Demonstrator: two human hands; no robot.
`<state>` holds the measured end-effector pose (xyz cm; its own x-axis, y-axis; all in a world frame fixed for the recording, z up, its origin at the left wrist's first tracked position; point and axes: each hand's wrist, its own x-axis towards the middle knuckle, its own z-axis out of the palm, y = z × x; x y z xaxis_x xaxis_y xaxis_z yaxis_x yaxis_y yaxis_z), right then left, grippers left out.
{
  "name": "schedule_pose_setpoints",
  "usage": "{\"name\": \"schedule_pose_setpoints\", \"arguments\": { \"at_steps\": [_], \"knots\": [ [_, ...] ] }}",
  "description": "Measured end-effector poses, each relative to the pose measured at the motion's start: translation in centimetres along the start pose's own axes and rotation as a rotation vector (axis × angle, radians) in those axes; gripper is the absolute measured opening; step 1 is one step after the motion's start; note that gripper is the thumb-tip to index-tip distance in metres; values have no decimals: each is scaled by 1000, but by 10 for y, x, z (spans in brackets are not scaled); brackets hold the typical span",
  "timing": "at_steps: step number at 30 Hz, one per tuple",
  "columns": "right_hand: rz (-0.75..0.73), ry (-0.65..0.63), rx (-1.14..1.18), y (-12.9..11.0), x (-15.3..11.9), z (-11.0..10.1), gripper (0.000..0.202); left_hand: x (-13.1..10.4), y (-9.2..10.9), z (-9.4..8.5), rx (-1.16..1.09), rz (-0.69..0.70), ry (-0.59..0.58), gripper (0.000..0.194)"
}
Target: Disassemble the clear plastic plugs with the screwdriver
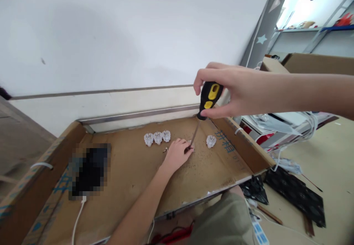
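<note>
My right hand point(221, 88) is closed around the black and yellow handle of a screwdriver point(210, 97), held tilted with its shaft pointing down. The tip reaches my left hand point(178, 153), which rests on the cardboard with its fingers closed around a small piece. Mostly hidden by those fingers, that piece shows only a pale edge and something dark. Left of it, three clear plastic plug parts point(157, 137) with metal prongs sit in a row, and another plug part point(211, 141) lies to the right. A small metal bit point(165, 150) is beside my left hand.
A shallow cardboard tray point(129, 186) with raised sides forms the work surface, with dark specks near my hands. On its left lies a blurred dark phone-like device point(92, 171) with a white cable point(78, 219). A white wall point(124, 35) stands behind. Black panels point(297, 193) lie on the floor, right.
</note>
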<state>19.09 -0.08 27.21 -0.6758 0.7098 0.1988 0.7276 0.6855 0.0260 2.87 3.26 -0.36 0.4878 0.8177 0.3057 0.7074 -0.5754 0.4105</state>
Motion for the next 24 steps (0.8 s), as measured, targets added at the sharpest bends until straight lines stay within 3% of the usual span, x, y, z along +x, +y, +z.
{"name": "schedule_pose_setpoints", "arguments": {
  "at_steps": [3,8,14,17,21,24],
  "knots": [
    [52,0,-9,4,-1,0,29,0,0,0,-8,5,1,14],
    [232,-166,-70,8,-6,-10,49,1,0,-1,-3,4,-14,15],
    [180,-33,-126,9,-9,-6,27,1,1,-2,-6,5,-24,16],
    [204,-90,-105,-1,-10,-9,39,1,1,-2,-8,6,-18,15],
    [209,-133,-101,-11,-11,-15,25,0,0,-2,-11,14,-19,16],
    [204,-158,-62,-10,-12,-14,40,0,0,-1,-12,20,-12,16]
  ]
}}
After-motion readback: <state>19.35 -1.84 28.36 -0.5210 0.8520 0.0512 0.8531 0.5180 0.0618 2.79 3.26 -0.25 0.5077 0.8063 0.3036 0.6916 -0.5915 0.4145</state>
